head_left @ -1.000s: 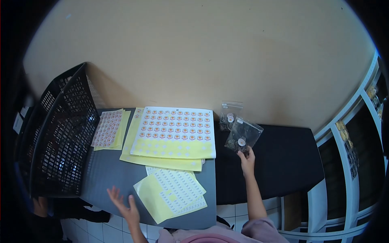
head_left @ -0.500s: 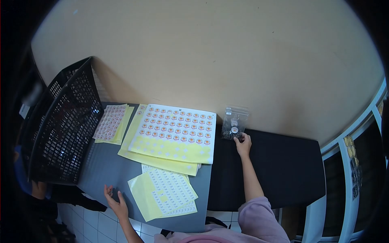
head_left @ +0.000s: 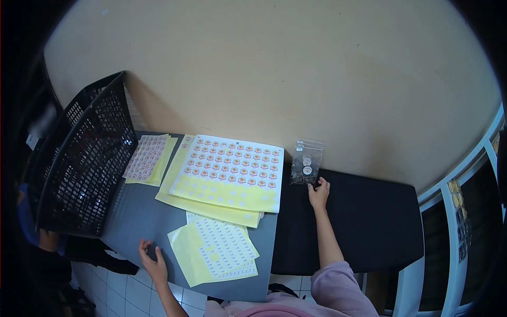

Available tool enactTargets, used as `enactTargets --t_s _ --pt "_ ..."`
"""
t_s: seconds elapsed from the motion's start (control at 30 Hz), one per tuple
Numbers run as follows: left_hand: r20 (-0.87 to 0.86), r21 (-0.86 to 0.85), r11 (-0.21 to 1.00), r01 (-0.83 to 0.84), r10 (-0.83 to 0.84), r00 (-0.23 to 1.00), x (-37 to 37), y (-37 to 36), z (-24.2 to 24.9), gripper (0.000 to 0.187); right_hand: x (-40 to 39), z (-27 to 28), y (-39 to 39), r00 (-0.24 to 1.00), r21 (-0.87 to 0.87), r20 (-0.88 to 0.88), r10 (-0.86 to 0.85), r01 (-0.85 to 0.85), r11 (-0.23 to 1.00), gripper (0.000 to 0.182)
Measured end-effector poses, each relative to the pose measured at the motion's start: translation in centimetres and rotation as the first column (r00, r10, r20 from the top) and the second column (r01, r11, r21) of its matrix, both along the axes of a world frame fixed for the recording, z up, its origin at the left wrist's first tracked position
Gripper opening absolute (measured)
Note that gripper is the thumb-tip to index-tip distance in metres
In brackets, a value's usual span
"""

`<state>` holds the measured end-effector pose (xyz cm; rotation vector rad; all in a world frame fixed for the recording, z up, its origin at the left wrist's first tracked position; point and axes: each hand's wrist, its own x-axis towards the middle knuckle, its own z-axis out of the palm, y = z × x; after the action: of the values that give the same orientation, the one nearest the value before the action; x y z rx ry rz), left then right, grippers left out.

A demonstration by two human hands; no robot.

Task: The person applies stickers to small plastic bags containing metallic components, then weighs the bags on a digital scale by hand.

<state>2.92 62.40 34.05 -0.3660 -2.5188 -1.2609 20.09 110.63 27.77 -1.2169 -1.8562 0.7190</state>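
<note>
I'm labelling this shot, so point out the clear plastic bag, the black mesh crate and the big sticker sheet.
Clear plastic bag (head_left: 306,165), head view, bag's middle.
Black mesh crate (head_left: 87,164), head view, near wall.
Big sticker sheet (head_left: 232,166), head view, sticker rows.

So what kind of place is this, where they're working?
Probably a small packing or labelling workroom. There are sticker sheets spread on a grey table, little clear bags stacked by the right hand, and a black plastic crate standing beside them.
</note>
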Motion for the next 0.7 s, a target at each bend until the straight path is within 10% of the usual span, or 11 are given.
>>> enactTargets --t_s 0.4,0.53,0.7 --pt "0.003 0.257 0.956 0.142 -0.148 0.989 -0.4 -1.0 -0.7 0.028 1.0 7.6 -9.4 0.980 0.234 -0.197 -0.019 0.066 0.970 0.045" --pt "0.280 0.609 0.787 0.101 -0.332 0.901 -0.4 -2.8 0.7 0.015 -4.3 15.1 -13.5 0.932 0.315 -0.277 0.234 -0.142 0.938 0.028" --pt "0.175 0.557 0.801 0.220 -0.372 0.912 -2.4 -7.8 0.3 0.019 -15.5 24.3 -20.9 0.824 0.577 -0.219 0.523 -0.322 0.750 0.022"
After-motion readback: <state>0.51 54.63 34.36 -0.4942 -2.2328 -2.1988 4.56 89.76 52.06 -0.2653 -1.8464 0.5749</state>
